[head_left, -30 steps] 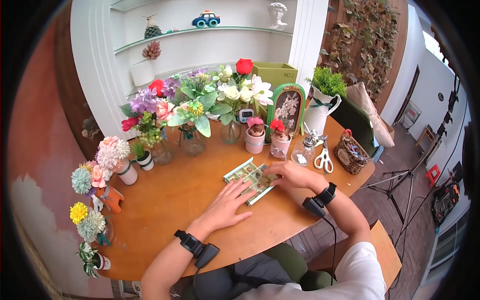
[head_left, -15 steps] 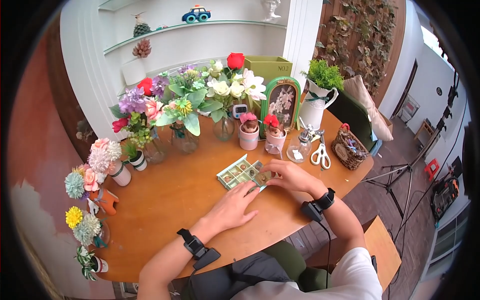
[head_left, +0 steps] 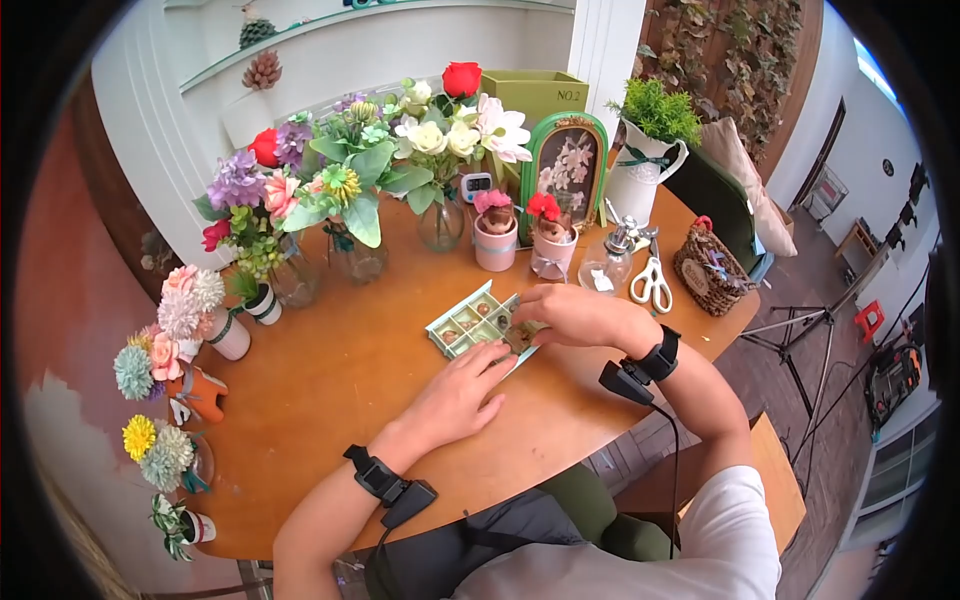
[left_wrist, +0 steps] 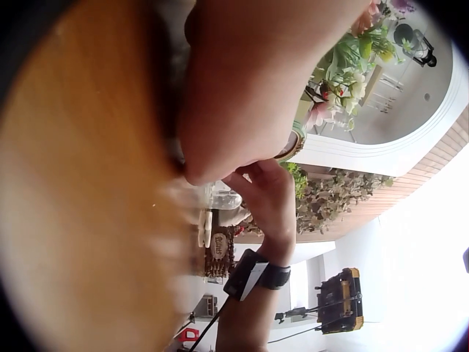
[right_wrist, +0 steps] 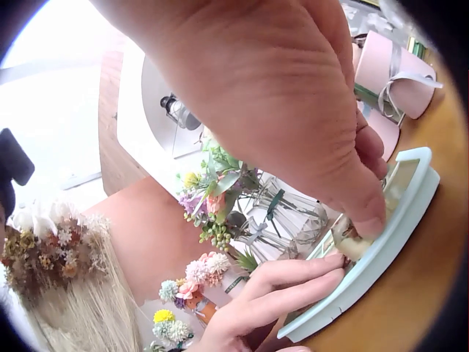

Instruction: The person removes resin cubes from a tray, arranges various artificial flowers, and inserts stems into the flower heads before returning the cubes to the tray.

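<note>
A pale green compartment tray (head_left: pixel 462 318) lies on the wooden table (head_left: pixel 330 400), with small brown and dark pieces in several of its cells. My left hand (head_left: pixel 455 395) rests at the tray's near side, palm down, its straight fingers touching the rim. From the right, my right hand (head_left: pixel 572 315) reaches over the tray's right end with bent fingers. In the right wrist view its thumb (right_wrist: pixel 363 213) dips into a cell, pinching a small brown-and-cream piece (right_wrist: pixel 346 238); the hand hides most of that piece, so I cannot tell its kind.
Behind the tray stand two pink pots (head_left: pixel 495 246) with dolls, a glass jar (head_left: pixel 605 268) and white scissors (head_left: pixel 651 287). A woven basket (head_left: pixel 712 268) sits at the right edge. Flower vases (head_left: pixel 358 255) and a green frame (head_left: pixel 567 170) line the back.
My left hand has drawn back from over the cells to the tray's near rim, uncovering its left part. My right hand stays over the right end. The head view has tilted down.
</note>
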Available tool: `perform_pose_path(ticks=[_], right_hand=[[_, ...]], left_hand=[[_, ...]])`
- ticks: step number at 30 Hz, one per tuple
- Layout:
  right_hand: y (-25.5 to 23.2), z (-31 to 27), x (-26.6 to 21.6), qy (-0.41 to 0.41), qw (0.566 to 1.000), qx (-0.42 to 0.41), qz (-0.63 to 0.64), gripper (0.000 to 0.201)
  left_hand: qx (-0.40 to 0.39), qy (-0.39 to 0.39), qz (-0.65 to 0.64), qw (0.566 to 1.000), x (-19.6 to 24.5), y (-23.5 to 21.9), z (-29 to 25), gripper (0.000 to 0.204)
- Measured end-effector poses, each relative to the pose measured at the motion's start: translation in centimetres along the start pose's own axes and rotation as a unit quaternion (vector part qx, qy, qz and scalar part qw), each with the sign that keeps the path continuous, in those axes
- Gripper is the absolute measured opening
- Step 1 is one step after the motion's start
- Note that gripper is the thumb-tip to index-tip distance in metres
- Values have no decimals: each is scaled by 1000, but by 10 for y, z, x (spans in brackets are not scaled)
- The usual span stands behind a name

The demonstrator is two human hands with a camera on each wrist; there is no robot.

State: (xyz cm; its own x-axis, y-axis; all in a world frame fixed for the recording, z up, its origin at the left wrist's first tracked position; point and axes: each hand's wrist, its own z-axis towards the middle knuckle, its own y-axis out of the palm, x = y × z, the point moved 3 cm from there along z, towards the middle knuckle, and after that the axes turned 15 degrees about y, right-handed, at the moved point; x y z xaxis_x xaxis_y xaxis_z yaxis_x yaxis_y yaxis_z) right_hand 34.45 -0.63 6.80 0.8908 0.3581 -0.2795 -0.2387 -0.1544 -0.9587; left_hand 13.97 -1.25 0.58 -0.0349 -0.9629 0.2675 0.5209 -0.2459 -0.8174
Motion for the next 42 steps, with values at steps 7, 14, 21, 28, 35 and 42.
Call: perform_pose_path(ticks=[7,14,21,28,35,42], right_hand=[[3,1,-26,3,983,-2,-182,20],[11,12,-26,-3,973,-26,-227,10],[3,4,-18,6,992,-4,-126,12],[0,2,2,-33,999,-5,-6,31],[3,-4,9,-46,996,28,65,38],[-3,-8,47,88,963,57,248,39]], left_hand=[[-1,0,-12,1000,3,-3,4,50],[11,13,-13,1000,2,-1,3,50],[9,14,3,1000,2,-1,1,50],[21,23,16,999,1,0,-1,48],[20,14,11,1000,0,2,-3,48],[17,16,8,1000,0,2,-3,48]])
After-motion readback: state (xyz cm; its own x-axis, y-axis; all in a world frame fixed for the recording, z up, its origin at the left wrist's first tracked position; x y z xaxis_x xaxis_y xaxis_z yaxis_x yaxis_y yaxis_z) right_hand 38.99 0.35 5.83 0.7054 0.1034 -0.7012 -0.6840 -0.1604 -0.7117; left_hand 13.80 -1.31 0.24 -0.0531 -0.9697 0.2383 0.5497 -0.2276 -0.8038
